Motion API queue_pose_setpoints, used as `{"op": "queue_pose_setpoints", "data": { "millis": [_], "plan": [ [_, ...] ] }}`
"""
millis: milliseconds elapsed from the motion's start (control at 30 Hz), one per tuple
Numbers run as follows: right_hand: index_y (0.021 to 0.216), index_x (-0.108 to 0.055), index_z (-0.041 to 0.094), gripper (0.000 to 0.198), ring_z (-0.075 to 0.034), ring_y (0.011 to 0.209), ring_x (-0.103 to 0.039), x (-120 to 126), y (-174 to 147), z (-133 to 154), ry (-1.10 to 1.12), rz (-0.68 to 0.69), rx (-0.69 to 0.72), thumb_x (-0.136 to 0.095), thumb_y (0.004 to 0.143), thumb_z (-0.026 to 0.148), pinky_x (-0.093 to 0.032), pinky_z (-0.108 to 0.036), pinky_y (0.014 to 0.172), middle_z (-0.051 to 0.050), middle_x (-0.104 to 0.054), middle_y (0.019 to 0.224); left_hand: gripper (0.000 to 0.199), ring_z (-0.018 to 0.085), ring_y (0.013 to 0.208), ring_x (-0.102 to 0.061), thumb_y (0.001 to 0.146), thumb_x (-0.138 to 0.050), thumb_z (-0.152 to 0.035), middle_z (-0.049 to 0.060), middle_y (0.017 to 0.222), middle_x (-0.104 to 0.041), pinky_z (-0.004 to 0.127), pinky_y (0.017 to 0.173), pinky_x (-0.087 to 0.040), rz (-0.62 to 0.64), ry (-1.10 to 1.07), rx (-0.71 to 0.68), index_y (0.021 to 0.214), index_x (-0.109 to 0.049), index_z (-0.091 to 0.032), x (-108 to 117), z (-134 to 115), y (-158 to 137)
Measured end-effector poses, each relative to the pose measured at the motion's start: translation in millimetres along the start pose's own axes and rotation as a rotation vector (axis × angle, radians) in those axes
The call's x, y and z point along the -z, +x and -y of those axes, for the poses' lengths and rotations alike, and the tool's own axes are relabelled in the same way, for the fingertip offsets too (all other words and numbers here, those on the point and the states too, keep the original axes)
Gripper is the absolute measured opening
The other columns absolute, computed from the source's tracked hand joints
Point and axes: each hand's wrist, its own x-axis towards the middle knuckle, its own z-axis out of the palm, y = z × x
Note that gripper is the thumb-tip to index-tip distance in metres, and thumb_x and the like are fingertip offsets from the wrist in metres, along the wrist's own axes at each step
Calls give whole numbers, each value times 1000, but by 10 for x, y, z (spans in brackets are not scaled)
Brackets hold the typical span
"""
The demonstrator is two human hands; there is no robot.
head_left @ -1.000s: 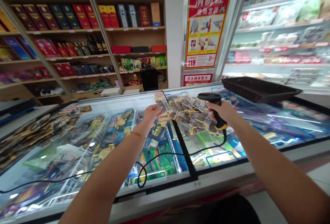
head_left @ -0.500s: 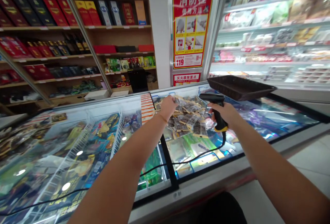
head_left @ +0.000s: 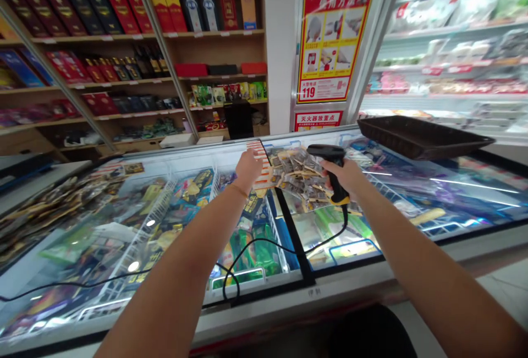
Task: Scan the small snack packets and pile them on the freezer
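Note:
In the head view, my left hand (head_left: 248,166) is closed on a small tan-edged packet (head_left: 263,181), over the orange-and-white striped strip (head_left: 260,154) on the freezer's glass top. The fingertips are partly hidden, and what is inside the packet cannot be made out. My right hand (head_left: 350,175) grips a black and yellow barcode scanner (head_left: 337,179) by its handle, with its head pointing left. Beside the scanner, on the glass, lies a pile of similar clear packets (head_left: 299,174) with dark contents. The scanner's black cable (head_left: 284,246) runs leftward across the freezer.
A dark brown tray (head_left: 427,135) rests at the freezer's back right. Bagged goods (head_left: 256,248) fill wire baskets under the glass. Shelves of boxes (head_left: 193,11) stand behind, a lit chiller (head_left: 445,66) at the right. A black divider bar (head_left: 295,231) crosses the freezer top.
My left hand has moved left, away from the pile, with a packet in it. The scanner has shifted slightly left in view, the cable has looped, and the view has turned a little left.

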Motion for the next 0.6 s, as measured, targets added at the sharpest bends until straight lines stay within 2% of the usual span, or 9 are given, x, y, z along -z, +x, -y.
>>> {"op": "queue_pose_setpoints", "data": {
  "millis": [233, 367, 467, 600],
  "plan": [
    [78, -57, 17, 25, -11, 37, -56, -942, -135, 26, 13, 207, 17, -76, 82, 32, -45, -22, 34, -1, -66, 63, 27, 34, 107, -60, 69, -72, -20, 14, 108, -63, 47, 99, -42, -191, 168, 142, 94, -62, -23, 1205, 1239, 43],
    [80, -58, 16, 26, -11, 37, -56, -1386, -207, -1, 55, 299, 45, -78, 80, 33, -46, -23, 34, -2, -65, 63, 41, 42, 127, -49, 75, -67, -29, 24, 128, -58, 54, 105, -38, -237, 490, 242, 114, -65, -16, 1855, 1748, -44],
    [79, -59, 16, 28, -11, 37, -55, -1587, -269, -68, 79, 339, 38, -79, 79, 36, -45, -23, 34, -1, -63, 61, 50, 46, 137, -37, 83, -57, -36, 28, 143, -50, 59, 108, -33, -241, 751, 351, 124, -64, -9, 2275, 2029, -118],
    [75, -58, 16, 34, -11, 38, -55, -1661, -302, -233, 53, 359, 7, -81, 74, 42, -44, -23, 33, -1, -62, 58, 53, 47, 144, -28, 86, -50, -37, 29, 154, -38, 61, 111, -28, -232, 877, 451, 125, -65, -5, 2708, 2374, -189]
  ]
}}
